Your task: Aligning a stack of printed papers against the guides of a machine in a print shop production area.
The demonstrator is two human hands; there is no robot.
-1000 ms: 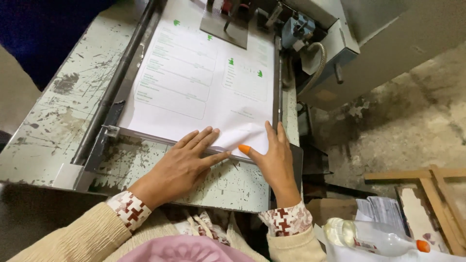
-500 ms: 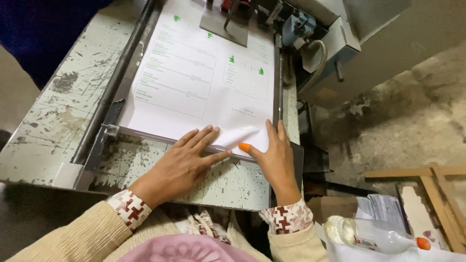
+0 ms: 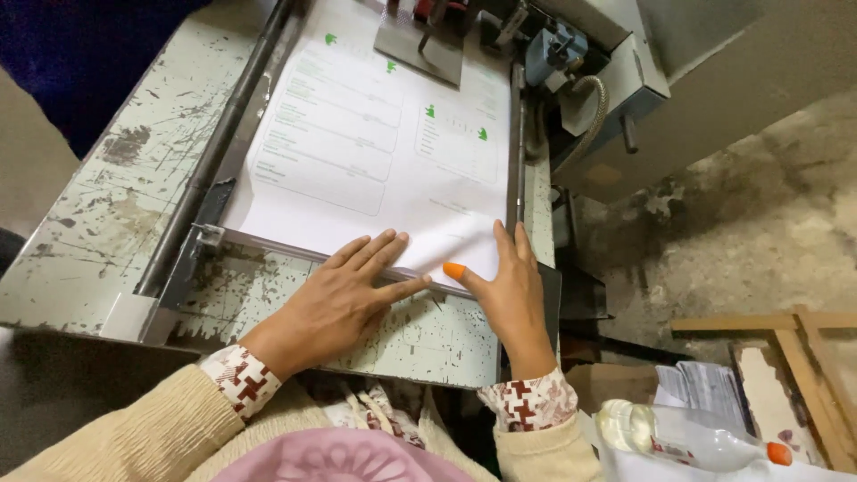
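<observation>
A stack of white printed sheets [image 3: 375, 152] with green marks lies on the worn grey-green machine table [image 3: 98, 214]. My left hand [image 3: 344, 299] rests flat, fingers spread, over the metal guide bar [image 3: 268, 244] at the stack's near edge. My right hand [image 3: 509, 295] presses the stack's near right corner; its thumb wears an orange rubber tip [image 3: 454, 270]. Neither hand grips anything.
A metal clamp plate [image 3: 420, 45] and machine parts with a hose [image 3: 580, 98] sit at the far end. To the right lie a bare concrete floor [image 3: 759, 232], a wooden frame [image 3: 786, 339], a paper bundle [image 3: 701, 393] and a clear plastic bottle [image 3: 678, 433].
Both hands stay on the near edge of the sheets; only slight shifts of the view are visible.
</observation>
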